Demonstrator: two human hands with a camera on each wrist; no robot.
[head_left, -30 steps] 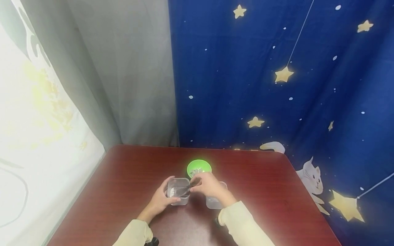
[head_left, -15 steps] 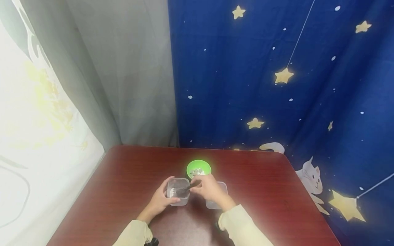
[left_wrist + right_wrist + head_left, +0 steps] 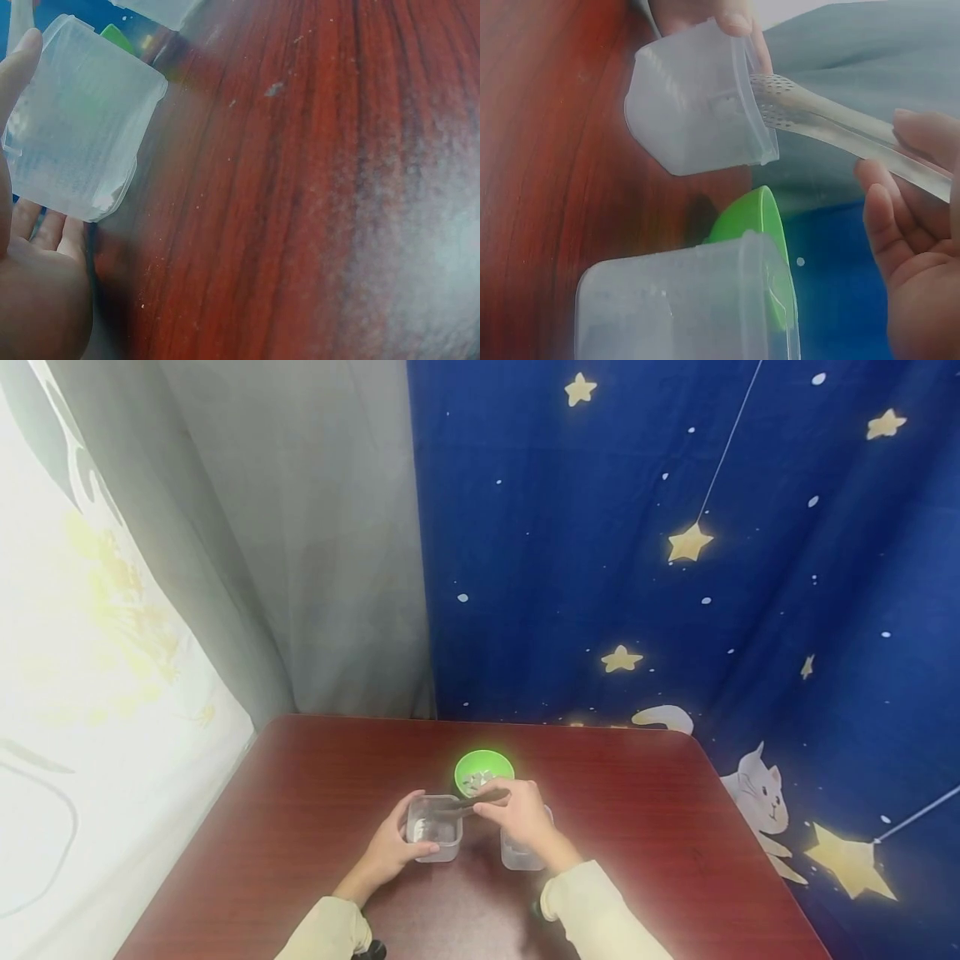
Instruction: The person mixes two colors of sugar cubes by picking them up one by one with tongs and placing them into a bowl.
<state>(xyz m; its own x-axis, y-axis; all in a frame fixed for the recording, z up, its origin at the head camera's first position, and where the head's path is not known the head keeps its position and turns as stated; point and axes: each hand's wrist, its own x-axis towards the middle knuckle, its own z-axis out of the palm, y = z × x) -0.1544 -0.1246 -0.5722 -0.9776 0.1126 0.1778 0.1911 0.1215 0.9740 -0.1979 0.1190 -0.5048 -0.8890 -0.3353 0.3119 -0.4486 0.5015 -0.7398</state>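
Observation:
My left hand [image 3: 390, 843] grips a clear square plastic container [image 3: 448, 853], thumb at the near rim and fingers around the far side. Some white bits lie at its bottom, seen through the wall of the container [image 3: 82, 120] in the left wrist view. Between thumb and fingers my right hand [image 3: 521, 814] pinches metal tongs [image 3: 840, 124]. Their perforated tips [image 3: 776, 112] are at the mouth of that container, slightly apart, with nothing seen between them. Behind the hands, a green bowl [image 3: 483, 760] holds several whitish-grey pieces [image 3: 476, 780].
A second clear plastic container [image 3: 522, 858] stands under my right hand, partly covered by it, and shows close up in the right wrist view. Everything rests on a dark red wooden table [image 3: 337, 777]. A blue starry curtain [image 3: 540, 568] hangs behind its far edge.
The tongs have come up from inside the left container to its rim level, and my right hand has shifted slightly up and right. My left hand and the container stay where they were.

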